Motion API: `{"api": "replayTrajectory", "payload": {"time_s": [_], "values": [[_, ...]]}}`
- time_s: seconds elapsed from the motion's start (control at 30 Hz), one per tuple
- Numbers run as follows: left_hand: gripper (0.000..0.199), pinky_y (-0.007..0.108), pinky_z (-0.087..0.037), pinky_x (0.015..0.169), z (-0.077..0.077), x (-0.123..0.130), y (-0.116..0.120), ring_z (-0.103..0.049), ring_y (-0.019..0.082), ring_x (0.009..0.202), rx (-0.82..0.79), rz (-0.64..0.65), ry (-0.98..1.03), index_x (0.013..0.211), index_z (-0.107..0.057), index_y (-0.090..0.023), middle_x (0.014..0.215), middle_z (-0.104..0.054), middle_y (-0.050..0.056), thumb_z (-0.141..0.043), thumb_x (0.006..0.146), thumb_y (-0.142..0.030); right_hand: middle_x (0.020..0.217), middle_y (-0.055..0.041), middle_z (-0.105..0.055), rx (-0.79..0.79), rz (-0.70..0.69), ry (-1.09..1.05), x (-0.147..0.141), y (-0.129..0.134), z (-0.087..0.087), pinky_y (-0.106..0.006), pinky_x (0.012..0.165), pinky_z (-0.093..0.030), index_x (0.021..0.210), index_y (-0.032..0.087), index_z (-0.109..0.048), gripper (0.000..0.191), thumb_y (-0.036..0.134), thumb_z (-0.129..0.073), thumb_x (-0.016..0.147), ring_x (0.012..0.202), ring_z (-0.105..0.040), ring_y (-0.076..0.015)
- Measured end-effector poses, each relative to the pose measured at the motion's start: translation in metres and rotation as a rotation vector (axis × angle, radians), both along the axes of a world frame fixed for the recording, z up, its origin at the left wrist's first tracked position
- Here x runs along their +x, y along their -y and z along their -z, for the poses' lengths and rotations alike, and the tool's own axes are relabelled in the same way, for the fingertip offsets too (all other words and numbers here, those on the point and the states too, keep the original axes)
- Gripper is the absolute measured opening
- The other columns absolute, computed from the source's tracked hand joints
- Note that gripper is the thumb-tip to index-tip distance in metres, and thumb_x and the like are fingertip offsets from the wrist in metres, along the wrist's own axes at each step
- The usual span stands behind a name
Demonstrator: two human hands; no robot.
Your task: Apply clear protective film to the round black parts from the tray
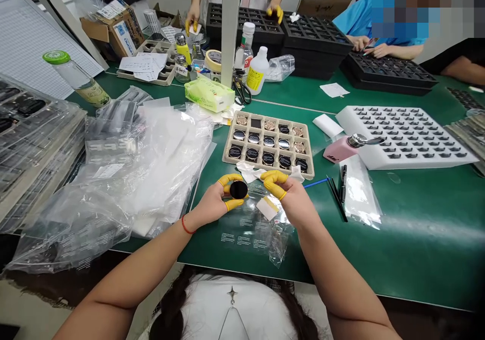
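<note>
My left hand [216, 198], with yellow finger cots on its fingertips, grips a round black watch-face-like disc [238, 189] by its edge. My right hand [290, 193], also in yellow finger cots, has its fingers drawn together just right of the disc; whatever they hold, if anything, is hidden. Behind the fingers lies a crumpled white tissue [247, 171]. Below the hands, a small white pad with a yellowish edge [267, 208] rests on clear plastic film [250, 231]. Past them sits a compartment tray [226, 154] with round black pieces and rose-gold watch parts.
Plastic sleeves [162, 163] pile up at left beside stacked trays [56, 153]. At right stand a pink pump bottle [340, 149] and a white foam tray [382, 159]. A tissue pack [209, 94] and bottles [258, 71] are behind. Co-workers' hands [275, 12] work across the table.
</note>
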State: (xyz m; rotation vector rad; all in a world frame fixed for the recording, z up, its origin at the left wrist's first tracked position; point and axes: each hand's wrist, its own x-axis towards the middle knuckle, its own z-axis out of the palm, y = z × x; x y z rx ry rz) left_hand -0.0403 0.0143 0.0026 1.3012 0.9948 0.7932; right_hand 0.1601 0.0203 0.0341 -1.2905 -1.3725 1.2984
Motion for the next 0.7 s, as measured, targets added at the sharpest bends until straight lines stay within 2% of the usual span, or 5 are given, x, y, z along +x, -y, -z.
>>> {"api": "replayTrajectory", "payload": {"time_s": [0.17, 0.4, 0.7], "values": [[0.051, 0.033, -0.052, 0.084, -0.002, 0.003, 0.002, -0.067, 0.019, 0.09, 0.021, 0.039, 0.014, 0.117, -0.05, -0.02, 0.102, -0.068, 0.005, -0.071, 0.071, -0.026, 0.107, -0.0036, -0.062, -0.091, -0.047, 0.012, -0.02, 0.005, 0.001, -0.038, 0.088, -0.041, 0.075, 0.02, -0.062, 0.013, 0.032, -0.064, 0.072, 0.098, -0.056, -0.0208], [0.05, 0.033, -0.051, 0.086, -0.004, 0.002, 0.002, -0.067, 0.019, 0.092, 0.003, 0.088, 0.036, 0.118, -0.05, -0.022, 0.1, -0.069, 0.003, -0.071, 0.072, -0.024, 0.091, -0.0023, -0.065, -0.122, -0.059, 0.051, -0.024, 0.004, 0.004, -0.034, 0.085, -0.042, 0.079, 0.019, -0.063, 0.012, 0.03, -0.06, 0.074, 0.089, -0.057, -0.0189], [0.05, 0.034, -0.05, 0.086, -0.003, 0.001, 0.002, -0.067, 0.02, 0.091, -0.007, 0.096, 0.027, 0.117, -0.05, -0.022, 0.098, -0.069, 0.003, -0.071, 0.072, -0.023, 0.089, -0.0012, -0.065, -0.081, -0.096, 0.132, -0.022, 0.003, 0.004, -0.033, 0.084, -0.042, 0.077, 0.019, -0.062, 0.008, 0.02, -0.056, 0.071, 0.087, -0.058, -0.0178]]}}
